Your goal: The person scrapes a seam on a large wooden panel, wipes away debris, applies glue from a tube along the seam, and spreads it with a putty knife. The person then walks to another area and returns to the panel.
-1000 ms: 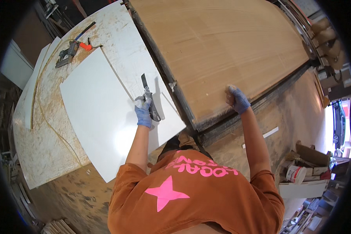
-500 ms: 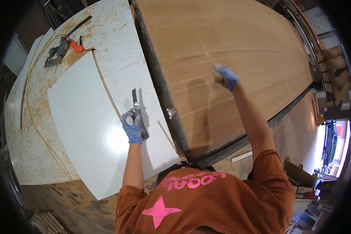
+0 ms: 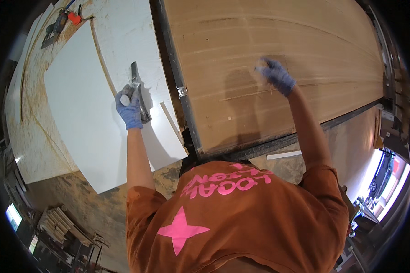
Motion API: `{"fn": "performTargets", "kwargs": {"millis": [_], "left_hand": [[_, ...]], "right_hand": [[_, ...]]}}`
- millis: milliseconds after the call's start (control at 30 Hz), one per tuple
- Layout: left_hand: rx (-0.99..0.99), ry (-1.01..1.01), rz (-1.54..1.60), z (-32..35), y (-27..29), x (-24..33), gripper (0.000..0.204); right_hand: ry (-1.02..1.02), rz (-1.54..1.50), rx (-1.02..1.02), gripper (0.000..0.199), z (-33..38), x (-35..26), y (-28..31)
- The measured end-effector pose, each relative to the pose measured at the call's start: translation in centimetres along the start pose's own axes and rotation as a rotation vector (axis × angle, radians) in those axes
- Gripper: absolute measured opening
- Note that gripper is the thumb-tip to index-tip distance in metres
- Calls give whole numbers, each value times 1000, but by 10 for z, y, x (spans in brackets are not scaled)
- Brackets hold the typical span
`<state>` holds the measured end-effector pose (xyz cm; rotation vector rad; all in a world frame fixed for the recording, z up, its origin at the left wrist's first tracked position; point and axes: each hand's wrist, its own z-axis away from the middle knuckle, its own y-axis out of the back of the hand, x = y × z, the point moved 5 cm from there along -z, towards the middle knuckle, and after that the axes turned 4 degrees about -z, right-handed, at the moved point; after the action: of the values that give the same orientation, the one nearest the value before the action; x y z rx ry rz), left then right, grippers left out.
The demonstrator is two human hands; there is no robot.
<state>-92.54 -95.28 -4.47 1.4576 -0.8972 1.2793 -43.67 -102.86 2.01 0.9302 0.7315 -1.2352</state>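
The left hand [image 3: 129,109], in a blue glove, is closed around the pale handle of a flat grey metal scraper [image 3: 138,91], whose long blade points up and away from the wrist. Hand and scraper lie over the white rectangular board [image 3: 79,113], near that board's right edge. The right hand [image 3: 275,75], also in a blue glove, presses flat on the large tan wooden panel [image 3: 278,59], well to the right of the white board; something pale sits under its fingers, but whether the hand grips it cannot be told.

Between the white board and the wooden panel runs a dark metal rail [image 3: 175,77] with a small silver clamp [image 3: 182,91] on it, just right of the scraper. A narrow white offcut strip [image 3: 171,125] lies on the white board below the scraper. Above and left of the board, on the dusty white worktable [image 3: 36,132], sits a dark power tool with an orange part [image 3: 61,20]. Below the board is the person's orange shirt with a pink star [image 3: 232,218].

Against half a second ago, the left hand has the same hold on the scraper, while the right hand has shifted further across the wooden panel, away from the rail. The power tool now sits closer to the picture's upper rim.
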Motion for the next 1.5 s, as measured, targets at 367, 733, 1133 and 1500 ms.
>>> {"fn": "performTargets", "kwargs": {"millis": [367,733,1133,1500], "left_hand": [[177,-214,-235,16,-17,28,14],[219,-249,-304,19,-13,33,14],[231,-272,-153,40,-6,21,16],[214,-228,-244,43,-9,30,20]], "right_hand": [[301,699,-78,34,40,-6,-100],[245,849,243,33,74,6,-31],[255,851,546,50,111,14,18],[339,950,391,93,91,35,-159]]}}
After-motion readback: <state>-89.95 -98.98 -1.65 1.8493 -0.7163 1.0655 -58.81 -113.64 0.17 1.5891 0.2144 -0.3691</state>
